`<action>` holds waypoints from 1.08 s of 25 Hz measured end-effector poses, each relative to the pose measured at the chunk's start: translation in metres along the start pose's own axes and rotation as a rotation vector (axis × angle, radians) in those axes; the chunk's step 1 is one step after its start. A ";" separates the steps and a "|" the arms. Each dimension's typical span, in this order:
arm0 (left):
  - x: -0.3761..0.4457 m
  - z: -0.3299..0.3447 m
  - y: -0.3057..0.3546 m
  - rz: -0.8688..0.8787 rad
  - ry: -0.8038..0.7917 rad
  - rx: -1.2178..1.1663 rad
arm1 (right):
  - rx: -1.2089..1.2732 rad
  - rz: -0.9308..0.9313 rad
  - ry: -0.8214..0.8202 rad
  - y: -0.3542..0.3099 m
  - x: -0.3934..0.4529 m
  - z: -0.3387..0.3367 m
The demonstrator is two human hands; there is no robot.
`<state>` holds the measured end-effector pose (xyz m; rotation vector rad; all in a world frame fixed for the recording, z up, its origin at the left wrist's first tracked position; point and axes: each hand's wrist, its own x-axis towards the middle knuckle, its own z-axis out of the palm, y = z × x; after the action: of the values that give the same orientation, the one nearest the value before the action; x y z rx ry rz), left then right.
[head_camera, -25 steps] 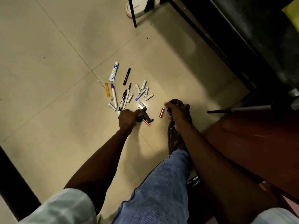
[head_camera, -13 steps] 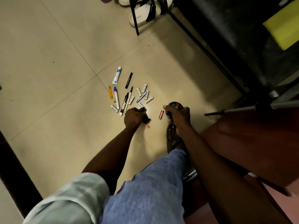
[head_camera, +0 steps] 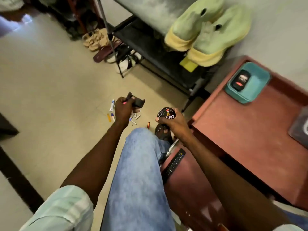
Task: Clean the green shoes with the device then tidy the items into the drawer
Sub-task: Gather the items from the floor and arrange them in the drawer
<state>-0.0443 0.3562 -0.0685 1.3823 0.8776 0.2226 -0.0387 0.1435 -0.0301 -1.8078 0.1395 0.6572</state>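
Gripping the rigid, light tin point(head_camera: 166, 113) by its rim, your right hand point(head_camera: 173, 121) hovers left of the cabinet point(head_camera: 250, 130).

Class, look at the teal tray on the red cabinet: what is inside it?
Inside the teal tray lies one black oblong object with a pale label and a red mark. It covers part of the tray's floor, so anything beneath it cannot be seen.

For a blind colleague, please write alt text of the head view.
A seated person's left hand grips a black device and the right hand holds a round polish tin above pens and batteries on the floor; green shoes rest on a rack.
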 end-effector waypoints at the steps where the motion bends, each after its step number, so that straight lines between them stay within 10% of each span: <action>1: -0.020 0.006 0.025 0.061 -0.041 -0.030 | 0.011 -0.027 0.004 -0.002 -0.026 -0.016; 7: -0.171 0.063 0.095 0.268 -0.459 0.233 | -0.058 -0.109 0.114 0.031 -0.154 -0.118; 19: -0.290 0.187 -0.051 0.605 -1.137 1.281 | -0.358 0.249 0.451 0.178 -0.245 -0.239; 27: -0.287 0.222 -0.074 0.693 -1.213 1.445 | -1.318 0.205 -0.018 0.242 -0.206 -0.211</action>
<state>-0.1194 -0.0043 -0.0327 2.5858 -0.7275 -0.8575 -0.2339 -0.1788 -0.0906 -3.0673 -0.1813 1.0279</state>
